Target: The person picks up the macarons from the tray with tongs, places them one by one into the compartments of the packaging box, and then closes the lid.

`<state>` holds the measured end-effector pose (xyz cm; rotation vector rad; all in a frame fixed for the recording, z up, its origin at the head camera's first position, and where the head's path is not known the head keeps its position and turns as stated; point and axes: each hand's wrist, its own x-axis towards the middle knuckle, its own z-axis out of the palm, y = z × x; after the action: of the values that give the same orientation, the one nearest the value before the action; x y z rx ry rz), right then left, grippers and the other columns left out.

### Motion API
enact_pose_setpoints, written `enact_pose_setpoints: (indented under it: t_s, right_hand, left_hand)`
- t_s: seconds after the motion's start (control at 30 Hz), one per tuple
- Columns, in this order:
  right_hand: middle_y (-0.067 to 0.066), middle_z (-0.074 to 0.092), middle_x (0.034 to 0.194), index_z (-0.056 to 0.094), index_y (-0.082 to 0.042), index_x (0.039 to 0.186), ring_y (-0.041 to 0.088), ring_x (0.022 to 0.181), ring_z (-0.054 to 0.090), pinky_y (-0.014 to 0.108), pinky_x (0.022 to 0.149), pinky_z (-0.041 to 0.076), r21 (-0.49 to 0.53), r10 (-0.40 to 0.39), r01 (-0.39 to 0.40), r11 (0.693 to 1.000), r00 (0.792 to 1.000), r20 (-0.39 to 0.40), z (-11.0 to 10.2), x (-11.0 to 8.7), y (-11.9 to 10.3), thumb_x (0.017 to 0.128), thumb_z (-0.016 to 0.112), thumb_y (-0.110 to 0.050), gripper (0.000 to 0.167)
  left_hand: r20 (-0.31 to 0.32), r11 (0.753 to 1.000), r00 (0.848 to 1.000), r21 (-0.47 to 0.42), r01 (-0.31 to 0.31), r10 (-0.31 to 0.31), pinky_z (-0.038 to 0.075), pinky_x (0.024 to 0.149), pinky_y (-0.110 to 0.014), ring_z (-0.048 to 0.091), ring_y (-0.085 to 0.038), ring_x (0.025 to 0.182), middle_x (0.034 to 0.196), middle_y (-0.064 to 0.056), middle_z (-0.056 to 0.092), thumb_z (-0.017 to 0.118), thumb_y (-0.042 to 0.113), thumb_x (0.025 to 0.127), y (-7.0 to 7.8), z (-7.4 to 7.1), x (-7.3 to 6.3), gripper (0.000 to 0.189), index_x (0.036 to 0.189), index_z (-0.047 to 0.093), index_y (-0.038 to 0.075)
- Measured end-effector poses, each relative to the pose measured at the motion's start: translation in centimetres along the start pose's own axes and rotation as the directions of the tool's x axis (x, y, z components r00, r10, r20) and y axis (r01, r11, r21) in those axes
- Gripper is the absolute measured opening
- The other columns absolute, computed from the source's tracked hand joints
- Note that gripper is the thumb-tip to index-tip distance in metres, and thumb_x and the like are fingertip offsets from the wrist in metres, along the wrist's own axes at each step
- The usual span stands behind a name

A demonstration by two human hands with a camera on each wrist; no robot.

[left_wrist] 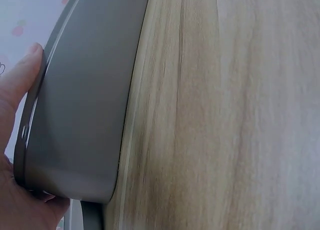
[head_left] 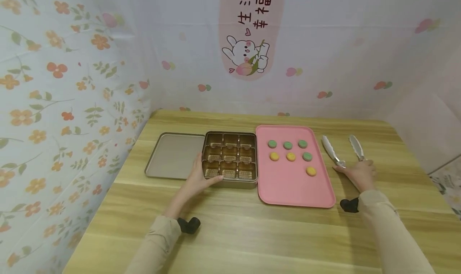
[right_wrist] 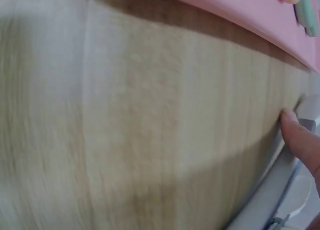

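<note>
- Left hand [head_left: 196, 179]: fingers grip a near corner of the compartmented tin [head_left: 239, 184].
- Right hand [head_left: 361, 175]: fingers hold spread tongs [head_left: 330, 149] beside the pink tray [head_left: 293, 188].

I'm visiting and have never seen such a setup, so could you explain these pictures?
No robot here, just a person working bare-handed. The wide picture comes from a head-worn camera looking forward and down; one close-up comes from each wrist. On the wooden table lie a shallow metal lid or tray, a nine-compartment box and a pink tray carrying four green rounds and three yellow rounds. The left hand holds the box's near left corner; the right hand grips white-tipped tongs.
</note>
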<state>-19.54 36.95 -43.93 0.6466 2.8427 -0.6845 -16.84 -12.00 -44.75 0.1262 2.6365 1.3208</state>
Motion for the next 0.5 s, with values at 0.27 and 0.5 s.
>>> enact_pose_setpoints:
  t_s: [0.27, 0.5]
  right_hand:
    - [0.051, 0.031, 0.112, 0.022, 0.034, 0.118, 0.057, 0.098, 0.034, 0.057, 0.076, 0.033, 0.009, -0.025, 0.025, 1.000, 0.998, -0.061, 0.54, 0.16, -0.11, 0.077, 0.062, -0.054, 0.105]
    - [0.025, 0.046, 0.081, 0.046, 0.016, 0.092, 0.035, 0.075, 0.043, 0.038, 0.060, 0.039, 0.119, -0.033, 0.044, 0.992, 0.995, -0.095, 0.12, 0.06, -0.06, 0.073, 0.070, -0.047, 0.070]
  left_hand:
    - [-0.003, 1.000, 1.000, -0.011, 0.012, -0.012, 0.014, 0.112, -0.054, 0.005, -0.041, 0.139, 0.152, -0.022, -0.006, 0.072, 0.047, 0.073, -0.11, -0.15, 0.08, 0.117, 0.146, -0.008, 0.004]
    - [-0.001, 1.000, 1.000, -0.017, 0.024, -0.024, 0.016, 0.112, -0.053, 0.007, -0.041, 0.139, 0.153, -0.021, -0.004, 0.072, 0.053, 0.070, -0.31, -0.14, 0.21, 0.119, 0.146, -0.006, 0.005]
